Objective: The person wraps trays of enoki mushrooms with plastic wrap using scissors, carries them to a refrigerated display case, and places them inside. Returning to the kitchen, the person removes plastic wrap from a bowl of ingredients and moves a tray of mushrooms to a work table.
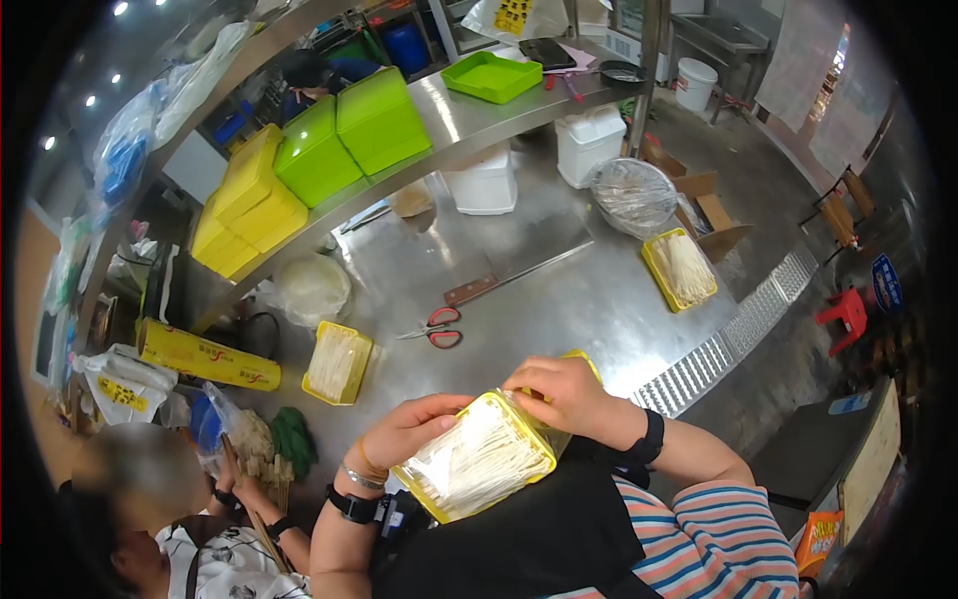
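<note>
A yellow tray of enoki mushrooms (479, 459), with shiny clear film over it, is tilted in front of my black apron. My left hand (411, 431) grips its left side, thumb lying over the top. At the tray's upper right corner, my right hand (561, 394) pinches the cling film (511, 397) with its fingers pressed together. Partly hidden behind that hand is another yellow tray (582, 361). Two more trays of enoki stand on the steel table, one at the left (337, 363) and one at the far right (681, 270).
Red-handled scissors (439, 327) and a long knife (519, 272) lie mid-table (559, 319). A yellow film roll (210, 354) is at left. Green trays (381, 120) and yellow trays (249, 205) are stacked on the shelf. A co-worker (215, 544) holds thin sticks at lower left.
</note>
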`<state>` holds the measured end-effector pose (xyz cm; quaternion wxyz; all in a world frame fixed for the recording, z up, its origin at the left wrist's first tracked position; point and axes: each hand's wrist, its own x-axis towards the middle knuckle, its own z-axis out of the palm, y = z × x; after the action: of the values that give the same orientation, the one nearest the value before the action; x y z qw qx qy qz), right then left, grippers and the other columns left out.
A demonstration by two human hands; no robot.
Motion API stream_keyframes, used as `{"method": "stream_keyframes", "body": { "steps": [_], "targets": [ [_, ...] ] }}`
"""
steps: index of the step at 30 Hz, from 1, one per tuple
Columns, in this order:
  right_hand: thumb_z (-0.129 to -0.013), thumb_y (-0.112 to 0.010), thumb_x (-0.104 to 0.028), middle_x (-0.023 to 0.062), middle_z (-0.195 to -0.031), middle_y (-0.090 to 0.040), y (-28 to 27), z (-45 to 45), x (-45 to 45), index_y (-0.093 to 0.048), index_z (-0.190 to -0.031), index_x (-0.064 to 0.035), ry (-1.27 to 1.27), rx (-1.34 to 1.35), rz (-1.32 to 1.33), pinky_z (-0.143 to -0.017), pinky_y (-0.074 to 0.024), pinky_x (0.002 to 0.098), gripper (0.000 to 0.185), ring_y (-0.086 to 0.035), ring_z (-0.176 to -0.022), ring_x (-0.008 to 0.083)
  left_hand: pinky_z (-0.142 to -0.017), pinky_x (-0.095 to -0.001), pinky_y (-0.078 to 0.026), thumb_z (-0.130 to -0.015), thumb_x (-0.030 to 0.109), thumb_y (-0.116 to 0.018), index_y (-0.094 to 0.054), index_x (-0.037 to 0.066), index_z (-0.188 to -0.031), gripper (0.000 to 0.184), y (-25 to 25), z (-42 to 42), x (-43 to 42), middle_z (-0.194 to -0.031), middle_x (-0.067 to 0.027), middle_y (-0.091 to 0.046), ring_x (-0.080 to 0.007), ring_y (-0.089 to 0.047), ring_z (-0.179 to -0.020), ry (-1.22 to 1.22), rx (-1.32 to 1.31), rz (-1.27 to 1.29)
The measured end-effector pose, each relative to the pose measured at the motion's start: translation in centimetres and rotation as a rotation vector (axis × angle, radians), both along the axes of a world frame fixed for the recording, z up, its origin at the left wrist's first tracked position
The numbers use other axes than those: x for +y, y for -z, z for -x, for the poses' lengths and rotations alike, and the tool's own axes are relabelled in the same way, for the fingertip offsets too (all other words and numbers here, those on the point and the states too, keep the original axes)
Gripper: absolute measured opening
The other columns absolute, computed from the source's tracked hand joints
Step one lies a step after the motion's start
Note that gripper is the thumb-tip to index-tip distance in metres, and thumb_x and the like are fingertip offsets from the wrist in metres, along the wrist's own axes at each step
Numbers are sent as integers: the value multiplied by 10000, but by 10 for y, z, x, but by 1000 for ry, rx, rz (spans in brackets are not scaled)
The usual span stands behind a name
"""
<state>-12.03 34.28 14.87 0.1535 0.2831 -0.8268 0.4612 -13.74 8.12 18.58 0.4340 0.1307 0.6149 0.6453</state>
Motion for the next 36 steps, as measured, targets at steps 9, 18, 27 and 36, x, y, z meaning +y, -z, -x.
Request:
{"method": "stream_keyframes", "body": {
  "steps": [9,18,27,36],
  "targets": [
    [-830,-613,-35,36,-754,-631,69,37,26,-635,-879,-42,187,-640,508,-527,-463,213,54,-571,-587,83,-922,-256,-436,-978,135,-479,-488,-29,-1299,360,-3,-12,-16,-1199,-61,-591,-99,-544,-1073,-58,101,32],
    [-943,-535,-389,-22,-690,-535,7,20,-15,-574,-859,-62,-241,-1364,772,-528,-386,199,339,-515,-597,82,-929,-259,-429,-975,126,-480,-482,-35,-1307,369,-3,-4,-2,-1205,-67,-584,-112,-538,-1082,-36,89,24],
    [-905,-620,-285,-16,-649,-506,51,47,30,-560,-841,-59,20,-1159,940,-487,-365,196,242,-490,-561,77,-926,-258,-430,-965,97,-490,-502,-30,-1295,354,-6,-8,-8,-1187,-63,-597,-113,-547,-1066,-61,162,23],
    [-933,-583,-257,-24,-728,-515,11,5,-4,-576,-934,-77,-346,-1254,934,-531,-371,199,180,-446,-590,47,-928,-259,-429,-966,101,-491,-488,-32,-1308,367,-3,-7,-7,-1194,-70,-594,-117,-547,-1071,-53,102,2]
  ]
}}
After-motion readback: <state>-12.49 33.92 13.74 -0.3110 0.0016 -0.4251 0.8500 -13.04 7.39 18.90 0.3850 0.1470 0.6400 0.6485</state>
